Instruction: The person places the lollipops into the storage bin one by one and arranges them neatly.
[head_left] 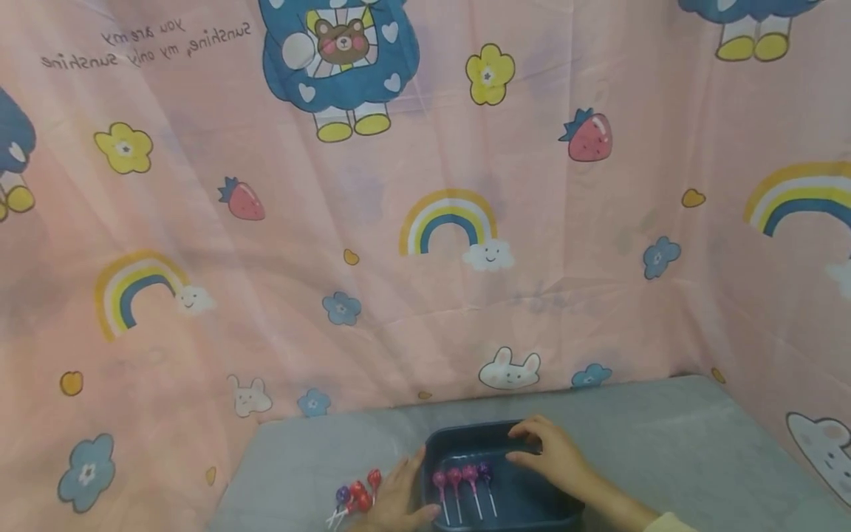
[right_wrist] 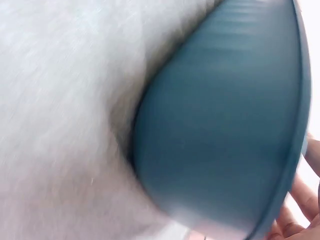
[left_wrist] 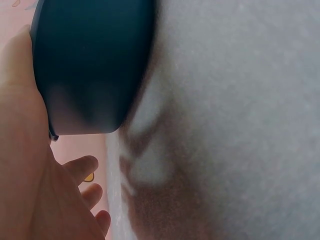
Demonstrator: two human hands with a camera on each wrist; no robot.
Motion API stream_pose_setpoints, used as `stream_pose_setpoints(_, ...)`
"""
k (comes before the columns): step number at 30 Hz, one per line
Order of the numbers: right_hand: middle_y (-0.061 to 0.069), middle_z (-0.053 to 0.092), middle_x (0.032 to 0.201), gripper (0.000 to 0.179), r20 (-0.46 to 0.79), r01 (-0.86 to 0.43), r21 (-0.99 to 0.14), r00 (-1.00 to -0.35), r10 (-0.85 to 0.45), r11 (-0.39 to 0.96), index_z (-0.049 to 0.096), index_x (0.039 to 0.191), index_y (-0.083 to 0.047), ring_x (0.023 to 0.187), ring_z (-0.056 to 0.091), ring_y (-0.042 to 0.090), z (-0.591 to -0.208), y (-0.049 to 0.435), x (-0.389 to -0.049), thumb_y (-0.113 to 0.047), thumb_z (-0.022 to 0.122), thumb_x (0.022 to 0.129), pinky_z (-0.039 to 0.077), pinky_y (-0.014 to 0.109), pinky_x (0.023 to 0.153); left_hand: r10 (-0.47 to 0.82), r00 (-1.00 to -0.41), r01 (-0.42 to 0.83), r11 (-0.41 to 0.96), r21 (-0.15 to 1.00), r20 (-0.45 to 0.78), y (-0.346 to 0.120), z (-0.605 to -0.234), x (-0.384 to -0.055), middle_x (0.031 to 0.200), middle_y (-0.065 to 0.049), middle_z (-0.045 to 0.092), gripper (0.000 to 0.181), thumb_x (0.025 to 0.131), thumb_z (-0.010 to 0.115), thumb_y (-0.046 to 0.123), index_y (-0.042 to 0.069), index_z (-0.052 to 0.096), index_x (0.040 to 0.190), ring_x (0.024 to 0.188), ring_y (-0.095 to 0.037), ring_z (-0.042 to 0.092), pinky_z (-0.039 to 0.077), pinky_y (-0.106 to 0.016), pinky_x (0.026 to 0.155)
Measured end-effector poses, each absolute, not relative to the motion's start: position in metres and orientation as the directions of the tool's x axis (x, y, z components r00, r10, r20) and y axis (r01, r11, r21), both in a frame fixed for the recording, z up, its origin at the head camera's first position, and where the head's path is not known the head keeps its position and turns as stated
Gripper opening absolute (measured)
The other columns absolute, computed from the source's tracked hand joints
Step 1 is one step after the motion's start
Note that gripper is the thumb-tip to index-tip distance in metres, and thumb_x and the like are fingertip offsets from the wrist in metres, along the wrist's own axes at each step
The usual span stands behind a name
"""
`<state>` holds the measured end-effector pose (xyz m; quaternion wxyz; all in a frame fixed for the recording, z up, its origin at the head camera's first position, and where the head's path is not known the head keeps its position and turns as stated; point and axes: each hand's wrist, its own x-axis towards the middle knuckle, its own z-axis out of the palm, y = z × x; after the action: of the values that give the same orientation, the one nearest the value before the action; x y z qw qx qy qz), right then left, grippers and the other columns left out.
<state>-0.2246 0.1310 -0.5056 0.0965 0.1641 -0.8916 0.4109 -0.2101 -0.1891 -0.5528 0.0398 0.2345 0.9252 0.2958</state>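
Observation:
A dark blue rectangular tub stands near the front of the grey surface. Inside it, along the left part, several wrapped lollipops lie in a row, sticks towards me; most are pink, the rightmost dark purple. My left hand rests against the tub's left side, thumb at the rim; the left wrist view shows its other fingers loosely bent. Over the tub's far right part, my right hand has its thumb and fingers apart, with nothing visible between them. Beside my left hand lies a pile of red and purple lollipops, partly covered by it.
Grey cloth covers the table. Behind it and along the right side hangs a pink printed curtain, which meets the table's back edge.

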Motion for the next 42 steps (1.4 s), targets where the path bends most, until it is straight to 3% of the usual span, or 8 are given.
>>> stream_pose_setpoints(7, -0.006, 0.061, 0.101, 0.034, 0.243, -0.301, -0.733, -0.954, -0.178, 0.610, 0.067, 0.104, -0.019, 0.092, 0.055, 0.013, -0.488, 0.139, -0.226, -0.037, 0.075, 0.076, 0.049, 0.022, 0.073, 0.449, -0.891, 0.401, 0.718, 0.569, 0.062, -0.190, -0.548, -0.209, 0.146, -0.031, 0.034, 0.087, 0.084, 0.059, 0.053, 0.024, 0.012, 0.151, 0.131, -0.057, 0.032, 0.030, -0.076, 0.094)
stream_pose_setpoints(20, -0.006, 0.059, 0.109, 0.043, 0.340, -0.403, -0.676, -0.913, -0.224, 0.617, 0.064, 0.114, -0.025, 0.097, 0.054, 0.012, -0.472, 0.156, -0.225, -0.046, 0.071, 0.078, 0.051, 0.028, 0.076, 0.432, -0.901, 0.379, 0.744, 0.550, 0.038, -0.185, -0.550, -0.210, 0.148, -0.027, 0.035, 0.086, 0.084, 0.057, 0.053, 0.026, 0.011, 0.152, 0.134, -0.053, 0.031, 0.031, -0.073, 0.097)
stream_pose_setpoints(26, -0.002, 0.055, 0.118, 0.052, 0.285, -0.374, -0.703, -0.927, -0.242, 0.605, 0.056, 0.126, -0.031, 0.112, 0.053, 0.025, -0.478, 0.175, -0.219, -0.051, 0.068, 0.079, 0.051, 0.048, 0.085, 0.441, -0.897, 0.390, 0.741, 0.547, 0.042, -0.186, -0.547, -0.208, 0.147, -0.028, 0.034, 0.086, 0.084, 0.057, 0.053, 0.023, 0.012, 0.152, 0.133, -0.054, 0.032, 0.031, -0.074, 0.096)
stream_pose_setpoints(31, 0.005, 0.051, 0.129, 0.061, 0.313, -0.418, -0.672, -0.909, -0.277, 0.612, 0.048, 0.135, -0.033, 0.120, 0.048, 0.036, -0.487, 0.188, -0.212, -0.048, 0.069, 0.080, 0.046, 0.060, 0.085, 0.441, -0.897, 0.390, 0.743, 0.543, 0.042, -0.186, -0.550, -0.210, 0.147, -0.028, 0.035, 0.087, 0.084, 0.056, 0.054, 0.024, 0.011, 0.152, 0.133, -0.054, 0.032, 0.031, -0.074, 0.096)
stream_pose_setpoints(42, 0.024, 0.028, 0.149, 0.081, 0.158, -0.376, -0.719, -0.908, -0.389, 0.584, 0.024, 0.149, -0.027, 0.131, 0.027, 0.056, -0.504, 0.215, -0.195, -0.033, 0.070, 0.083, 0.037, 0.073, 0.082, 0.437, -0.898, 0.386, 0.737, 0.556, 0.044, -0.186, -0.553, -0.210, 0.147, -0.029, 0.034, 0.087, 0.084, 0.057, 0.053, 0.024, 0.011, 0.152, 0.133, -0.055, 0.031, 0.031, -0.075, 0.095)
